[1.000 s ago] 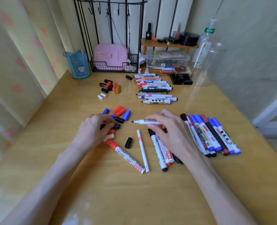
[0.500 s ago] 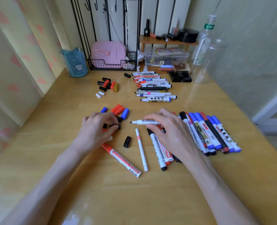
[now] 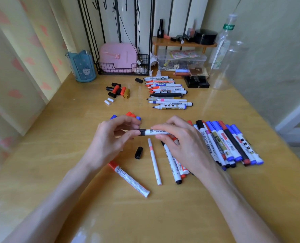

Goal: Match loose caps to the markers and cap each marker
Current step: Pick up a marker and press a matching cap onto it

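Black cap (image 3: 142,132) lifted onto marker (image 3: 157,132) — white, lettered

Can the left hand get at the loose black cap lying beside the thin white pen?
Probably, once freed. The loose black cap lies uncovered just right of the left hand, but that hand now pinches a second cap onto the whiteboard marker.

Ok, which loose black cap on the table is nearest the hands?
The black cap lying alone between the left hand and the thin white pen; the other black caps sit far back, most by the gold cap.
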